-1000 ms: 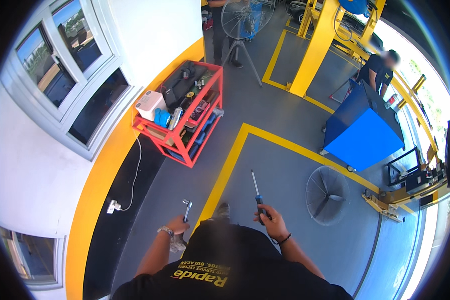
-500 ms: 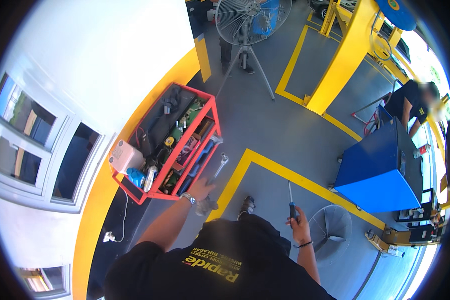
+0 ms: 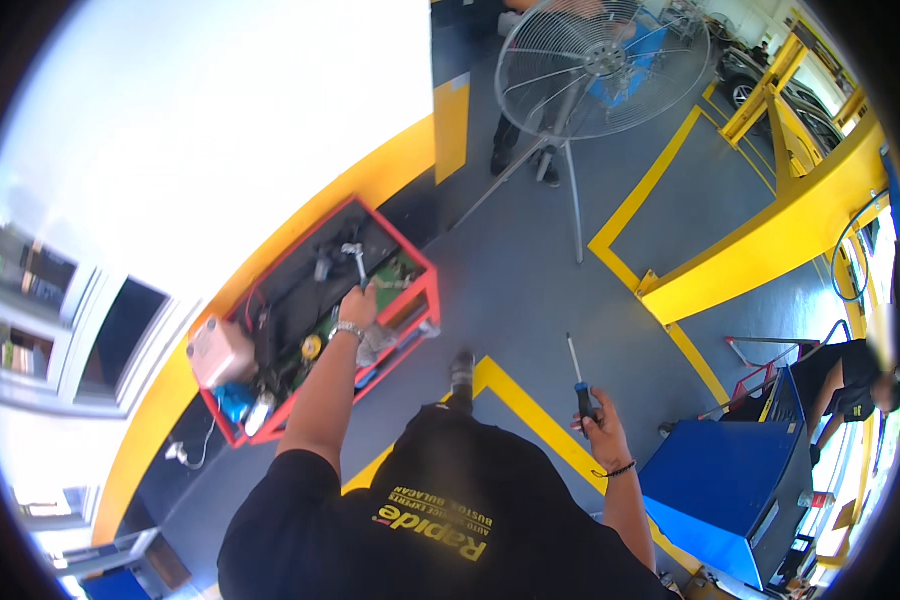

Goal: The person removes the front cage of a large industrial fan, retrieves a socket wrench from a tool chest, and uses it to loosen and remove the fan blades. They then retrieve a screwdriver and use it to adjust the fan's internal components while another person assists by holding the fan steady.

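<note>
My left hand (image 3: 358, 306) is closed around the handle of a ratchet wrench (image 3: 359, 264), its head pointing away from me, above the red tool cart (image 3: 428, 283). A greyish rag (image 3: 373, 346) hangs just below that hand; whether the fingers hold it too is hard to see. Out on the right, my right hand (image 3: 606, 436) grips a screwdriver (image 3: 583, 398) by its dark blue handle, the shaft tilted up and away. Tools and small parts lie in the cart, among them a yellow round item (image 3: 312, 347) and a dark cloth-like bundle (image 3: 332, 250).
A pinkish box (image 3: 221, 352) sits at the cart's near left corner, by the wall. Ahead stands a large tripod fan (image 3: 602, 62) with a person behind it. A yellow lift post (image 3: 760, 258) is to the right. Beyond a blue cabinet (image 3: 720, 465), a co-worker (image 3: 845, 385) bends over.
My left hand has moved forward with the ratchet wrench, from beside the cart to over its top. The view has turned, and my right hand still holds the screwdriver.
</note>
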Demonstrator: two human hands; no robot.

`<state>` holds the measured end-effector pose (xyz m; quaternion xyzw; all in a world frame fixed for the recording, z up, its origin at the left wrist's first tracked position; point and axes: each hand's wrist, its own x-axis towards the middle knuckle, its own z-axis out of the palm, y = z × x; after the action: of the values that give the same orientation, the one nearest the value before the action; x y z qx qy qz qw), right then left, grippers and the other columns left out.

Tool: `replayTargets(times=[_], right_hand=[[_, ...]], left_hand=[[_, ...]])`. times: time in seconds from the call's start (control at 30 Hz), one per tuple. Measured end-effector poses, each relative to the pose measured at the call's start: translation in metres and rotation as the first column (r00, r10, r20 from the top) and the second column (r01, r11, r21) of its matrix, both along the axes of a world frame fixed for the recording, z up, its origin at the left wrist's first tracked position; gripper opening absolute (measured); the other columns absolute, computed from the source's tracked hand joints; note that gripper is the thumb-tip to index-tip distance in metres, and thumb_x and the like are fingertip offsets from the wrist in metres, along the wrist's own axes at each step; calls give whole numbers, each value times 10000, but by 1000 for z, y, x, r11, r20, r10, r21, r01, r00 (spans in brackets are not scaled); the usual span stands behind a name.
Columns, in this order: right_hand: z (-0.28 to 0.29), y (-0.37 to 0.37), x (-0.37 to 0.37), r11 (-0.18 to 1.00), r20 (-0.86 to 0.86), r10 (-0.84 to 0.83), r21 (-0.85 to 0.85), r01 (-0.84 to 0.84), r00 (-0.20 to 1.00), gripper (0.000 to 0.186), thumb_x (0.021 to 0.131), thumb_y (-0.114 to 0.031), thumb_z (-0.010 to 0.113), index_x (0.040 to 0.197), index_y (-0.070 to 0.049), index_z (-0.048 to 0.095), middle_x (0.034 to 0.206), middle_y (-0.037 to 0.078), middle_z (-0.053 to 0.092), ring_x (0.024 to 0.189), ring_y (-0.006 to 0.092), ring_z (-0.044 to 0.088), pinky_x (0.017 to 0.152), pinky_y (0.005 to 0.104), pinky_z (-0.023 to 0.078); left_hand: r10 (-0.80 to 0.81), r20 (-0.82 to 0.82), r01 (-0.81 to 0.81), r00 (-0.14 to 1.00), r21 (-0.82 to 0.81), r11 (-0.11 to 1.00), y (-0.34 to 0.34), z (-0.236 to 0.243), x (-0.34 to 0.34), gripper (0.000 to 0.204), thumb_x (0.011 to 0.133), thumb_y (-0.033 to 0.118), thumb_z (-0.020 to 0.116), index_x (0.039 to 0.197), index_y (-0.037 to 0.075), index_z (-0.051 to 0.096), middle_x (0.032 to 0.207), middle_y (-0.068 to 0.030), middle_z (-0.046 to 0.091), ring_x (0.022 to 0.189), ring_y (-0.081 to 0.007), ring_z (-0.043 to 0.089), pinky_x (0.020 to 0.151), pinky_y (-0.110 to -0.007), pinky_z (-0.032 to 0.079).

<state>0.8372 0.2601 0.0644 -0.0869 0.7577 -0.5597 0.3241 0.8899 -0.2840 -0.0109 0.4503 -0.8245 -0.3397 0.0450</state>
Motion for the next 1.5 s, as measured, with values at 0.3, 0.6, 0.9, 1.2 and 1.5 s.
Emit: replayTargets(times=[0.3, 0.6, 0.9, 1.2, 1.5], right_hand=[[-5, -39, -149, 990, 142, -127, -49, 135, 982, 574, 880, 80, 445, 1431, 35, 289, 1029, 164, 597, 941, 237, 639, 862, 338, 499], [-2, -76, -385, 949, 155, -104, -279, 144, 982, 473, 864, 35, 468, 1329, 62, 387, 916, 109, 590, 724, 175, 606, 678, 292, 509], [98, -170, -587, 822, 52, -27, -567, 51, 998, 460, 943, -69, 523, 1359, 55, 370, 819, 58, 590, 556, 68, 488, 502, 196, 406], [132, -214, -652, 843, 15, -179, -513, 161, 984, 401, 925, -70, 576, 1305, 32, 493, 850, 4, 581, 723, 50, 514, 651, 209, 436], [127, -224, -645, 859, -16, -255, -464, 218, 967, 425, 961, -89, 548, 1356, 21, 436, 783, 36, 580, 520, 21, 410, 464, 172, 328]], left_hand=[[308, 151, -285, 939, -156, 946, -55, -83, -90, 492, 934, 442, 472, 1045, -18, 604, 1049, -291, 642, 1032, -441, 602, 890, -496, 461], [417, 205, -182, 885, -673, 717, -19, -31, -138, 402, 897, 321, 563, 1178, 33, 564, 1120, -189, 620, 1062, -374, 589, 911, -452, 452], [-343, -422, 149, 839, -428, 891, 118, 126, -452, 114, 856, 76, 631, 953, 17, 643, 848, -154, 662, 735, -295, 665, 660, -345, 527], [-258, -724, 433, 640, 62, 899, 145, 221, -680, 288, 918, 166, 630, 1125, -33, 605, 950, -96, 706, 827, -122, 636, 740, -254, 483], [-49, -726, 536, 686, 459, 708, 142, 232, -750, 302, 908, 134, 624, 1147, -48, 603, 860, -65, 708, 666, -73, 601, 607, -225, 482]])
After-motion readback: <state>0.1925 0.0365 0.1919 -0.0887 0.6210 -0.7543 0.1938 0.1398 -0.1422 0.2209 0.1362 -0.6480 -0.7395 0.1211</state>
